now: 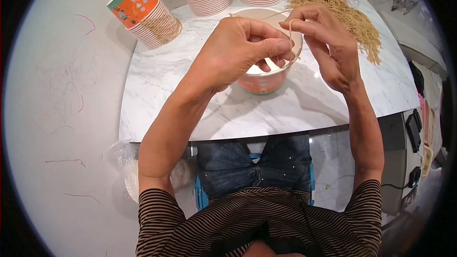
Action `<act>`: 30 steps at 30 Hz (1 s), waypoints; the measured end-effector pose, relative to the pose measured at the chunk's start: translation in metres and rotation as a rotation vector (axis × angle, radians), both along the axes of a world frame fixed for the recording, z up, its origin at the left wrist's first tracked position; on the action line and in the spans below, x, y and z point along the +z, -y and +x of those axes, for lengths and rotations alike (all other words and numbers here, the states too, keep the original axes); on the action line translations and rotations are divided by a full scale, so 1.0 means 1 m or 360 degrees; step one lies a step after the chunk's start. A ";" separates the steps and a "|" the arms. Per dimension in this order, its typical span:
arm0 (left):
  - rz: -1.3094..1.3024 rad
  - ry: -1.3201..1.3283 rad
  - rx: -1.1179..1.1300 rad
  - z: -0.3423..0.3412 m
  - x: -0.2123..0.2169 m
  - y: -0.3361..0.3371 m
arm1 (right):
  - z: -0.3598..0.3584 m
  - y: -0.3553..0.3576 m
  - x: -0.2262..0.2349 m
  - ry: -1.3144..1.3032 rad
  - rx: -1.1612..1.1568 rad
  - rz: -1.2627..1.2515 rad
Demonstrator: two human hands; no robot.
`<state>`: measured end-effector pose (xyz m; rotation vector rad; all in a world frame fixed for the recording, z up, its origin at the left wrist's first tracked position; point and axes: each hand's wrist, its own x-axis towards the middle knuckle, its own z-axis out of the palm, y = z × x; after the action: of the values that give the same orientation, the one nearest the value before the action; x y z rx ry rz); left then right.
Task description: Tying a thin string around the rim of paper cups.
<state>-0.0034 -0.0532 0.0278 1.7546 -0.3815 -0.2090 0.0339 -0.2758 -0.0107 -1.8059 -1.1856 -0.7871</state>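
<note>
I am holding a thin tan cord (pixel 290 31) over the right side of a printed paper bucket (pixel 262 84), which is standing upright on the worktop (pixel 204 119). My left hand (pixel 252 47) is closing thumb to forefinger about the cord, its other fingers curling over the bucket's mouth. My right hand (pixel 328 35) is hanging half open, the cord looping at its fingertips; how firmly it is gripping, I cannot tell. Cord is also showing near the far rim, so I am judging this bucket part-done, its right side not yet settled. The left stack (pixel 143 33) is carrying tan strands along its side, probably finished work. The pile of loose strands (pixel 352 16) at right is seemingly waiting unused.
</note>
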 end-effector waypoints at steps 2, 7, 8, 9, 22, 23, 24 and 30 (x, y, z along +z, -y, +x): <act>-0.0023 -0.0017 -0.0024 0.000 -0.001 -0.001 | 0.003 0.000 -0.002 -0.0033 0.0069 0.0035; -0.0106 0.0010 -0.0134 -0.002 -0.002 -0.001 | 0.005 -0.001 -0.004 -0.0071 0.0041 0.0017; -0.0106 0.0011 -0.0137 -0.002 -0.002 0.000 | 0.005 -0.001 -0.004 -0.0077 -0.0002 -0.0012; -0.0090 0.0008 -0.0154 -0.002 -0.001 0.000 | 0.005 -0.001 -0.004 -0.0076 -0.0005 -0.0010; 0.0034 0.0015 -0.0088 -0.001 0.001 0.006 | 0.000 0.013 -0.011 -0.0450 0.0145 -0.0043; 0.0032 0.0013 -0.0090 0.000 0.000 0.007 | -0.002 0.016 -0.012 -0.0524 0.0183 0.0008; 0.0009 0.0019 -0.0071 0.000 -0.001 0.008 | -0.005 0.017 -0.011 -0.0527 0.0181 0.0007; -0.0060 0.0059 -0.0103 0.001 -0.006 0.010 | -0.018 0.017 -0.002 -0.0588 0.0104 -0.0065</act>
<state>-0.0025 -0.0636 0.0220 1.7121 -0.4666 -0.2146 0.0159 -0.2927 -0.0126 -1.8377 -1.0151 -0.3716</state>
